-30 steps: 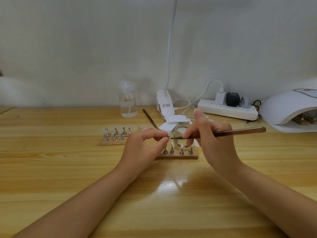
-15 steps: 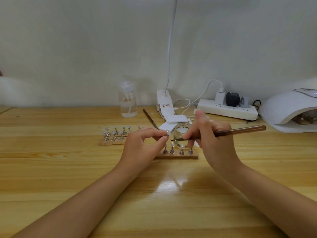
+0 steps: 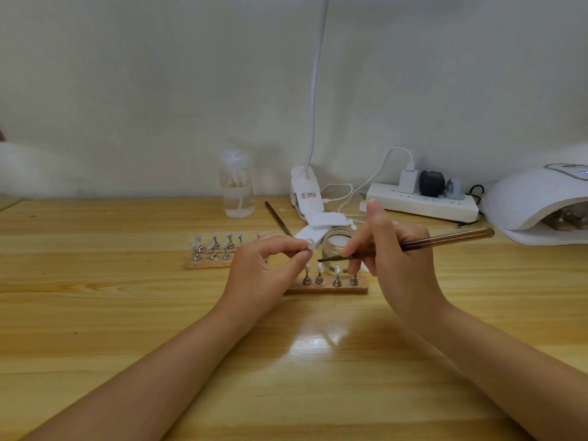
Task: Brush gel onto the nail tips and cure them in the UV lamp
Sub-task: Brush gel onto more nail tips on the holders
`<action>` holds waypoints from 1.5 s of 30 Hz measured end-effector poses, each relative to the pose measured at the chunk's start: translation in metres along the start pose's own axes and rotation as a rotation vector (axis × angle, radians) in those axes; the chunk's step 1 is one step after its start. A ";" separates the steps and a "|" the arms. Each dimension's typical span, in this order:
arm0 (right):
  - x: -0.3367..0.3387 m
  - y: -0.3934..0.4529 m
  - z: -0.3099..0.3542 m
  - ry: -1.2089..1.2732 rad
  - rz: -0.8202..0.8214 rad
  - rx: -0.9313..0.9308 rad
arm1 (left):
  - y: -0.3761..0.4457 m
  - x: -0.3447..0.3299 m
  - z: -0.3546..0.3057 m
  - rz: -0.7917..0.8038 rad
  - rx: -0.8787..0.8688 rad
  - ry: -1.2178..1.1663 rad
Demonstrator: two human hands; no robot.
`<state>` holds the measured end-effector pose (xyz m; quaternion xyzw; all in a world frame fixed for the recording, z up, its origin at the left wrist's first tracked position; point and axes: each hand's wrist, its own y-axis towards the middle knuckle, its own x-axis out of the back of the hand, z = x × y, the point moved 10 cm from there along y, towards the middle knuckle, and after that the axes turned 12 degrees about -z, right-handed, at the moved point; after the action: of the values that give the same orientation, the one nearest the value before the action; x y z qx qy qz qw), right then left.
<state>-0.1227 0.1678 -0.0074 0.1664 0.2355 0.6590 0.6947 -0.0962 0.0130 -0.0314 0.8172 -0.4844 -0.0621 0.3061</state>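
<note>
At a wooden table point(image 3: 127, 313), my two hands meet over the work, with the white curing lamp point(image 3: 534, 202) well off to the right of my right hand, its mouth turned toward me. Beyond my left hand lies a wooden strip point(image 3: 206, 264) of small metal stands carrying nail tips; a second strip point(image 3: 327, 288) sits just beyond and between my hands, four stands showing on it. A small open jar point(image 3: 337, 246) stands right behind that second strip, between my hands. My right hand point(image 3: 401, 268) grips a brush point(image 3: 445, 238) pen-fashion, fingers curled round the shaft, forefinger raised; its long handle points away to my right and slightly up, its bristle end pointing left. My left hand point(image 3: 264, 272) pinches one stand between thumb and fingertips, the pale nail tip point(image 3: 310, 245) poking out at the top right of the pinch. The bristles lie just right of and a little below that tip, apart from it as far as I can tell. The left hand already has the tip, so the stroke, I judge, is a short leftward and upward reach by the right.
</note>
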 end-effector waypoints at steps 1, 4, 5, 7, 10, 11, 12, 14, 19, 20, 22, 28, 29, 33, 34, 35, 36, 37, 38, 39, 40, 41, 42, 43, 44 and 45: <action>0.001 0.000 -0.001 0.004 -0.011 -0.007 | 0.000 0.000 0.000 0.000 -0.004 -0.005; 0.006 0.001 0.000 0.024 -0.053 -0.008 | 0.001 0.000 -0.001 0.000 -0.010 -0.021; 0.007 0.001 0.000 0.028 -0.065 -0.007 | 0.001 0.000 0.000 0.001 -0.006 -0.027; 0.008 0.001 0.001 0.030 -0.072 0.009 | 0.001 0.000 0.000 0.002 -0.009 -0.035; 0.005 0.000 0.002 0.015 -0.048 0.041 | 0.001 0.000 0.000 0.003 -0.014 -0.047; 0.004 -0.001 0.003 0.009 -0.040 0.046 | 0.001 0.000 0.000 -0.001 -0.011 -0.054; 0.004 -0.001 0.003 0.006 -0.035 0.052 | 0.001 0.001 0.001 -0.006 -0.006 -0.061; 0.004 -0.002 0.003 0.010 -0.036 0.068 | 0.001 0.002 0.001 -0.014 0.003 -0.079; 0.001 -0.004 0.003 -0.023 -0.017 0.093 | 0.001 0.002 0.003 -0.011 -0.001 -0.077; -0.001 -0.004 0.003 -0.036 -0.008 0.097 | 0.002 0.002 0.003 -0.014 0.000 -0.073; -0.004 -0.006 0.003 -0.057 0.014 0.106 | 0.002 0.003 0.005 -0.020 0.015 -0.069; -0.009 -0.012 0.006 -0.021 0.064 0.118 | 0.002 0.001 0.006 -0.007 0.018 -0.063; -0.008 -0.012 0.006 -0.008 0.058 0.121 | 0.002 0.001 0.006 -0.006 0.016 -0.061; -0.004 -0.008 0.006 -0.054 0.017 0.149 | 0.003 0.002 0.005 -0.013 -0.002 -0.054; -0.004 -0.007 0.006 -0.085 0.014 0.156 | 0.003 0.002 0.005 -0.012 -0.005 -0.056; -0.004 -0.007 0.005 -0.111 0.017 0.161 | 0.003 0.001 0.005 -0.011 -0.005 -0.057; -0.005 -0.008 0.004 -0.125 0.022 0.163 | 0.003 0.001 0.005 -0.013 -0.003 -0.057; -0.005 -0.008 0.004 -0.127 0.025 0.163 | 0.003 0.001 0.005 -0.016 -0.001 -0.057; -0.006 -0.008 0.003 -0.117 0.028 0.164 | 0.003 0.002 0.006 -0.018 0.000 -0.057; -0.006 -0.010 0.004 -0.101 0.034 0.168 | 0.004 0.002 0.006 -0.019 0.001 -0.058; -0.007 -0.011 0.005 -0.080 0.041 0.172 | 0.004 0.001 0.006 -0.018 0.000 -0.058; -0.007 -0.012 0.006 -0.059 0.048 0.169 | 0.004 0.001 0.007 -0.015 -0.001 -0.058; -0.007 -0.012 0.005 -0.037 0.052 0.158 | 0.004 0.001 0.007 -0.015 0.000 -0.058; -0.007 -0.013 0.005 -0.014 0.053 0.142 | 0.004 0.001 0.007 -0.017 0.001 -0.059; -0.006 -0.013 0.004 0.003 0.049 0.131 | 0.004 0.001 0.007 -0.018 0.001 -0.060; -0.005 -0.012 0.004 0.010 0.041 0.132 | 0.004 0.001 0.007 -0.017 -0.002 -0.061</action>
<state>-0.1105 0.1621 -0.0098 0.2134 0.2785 0.6568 0.6675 -0.1015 0.0078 -0.0348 0.8187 -0.4866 -0.0900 0.2914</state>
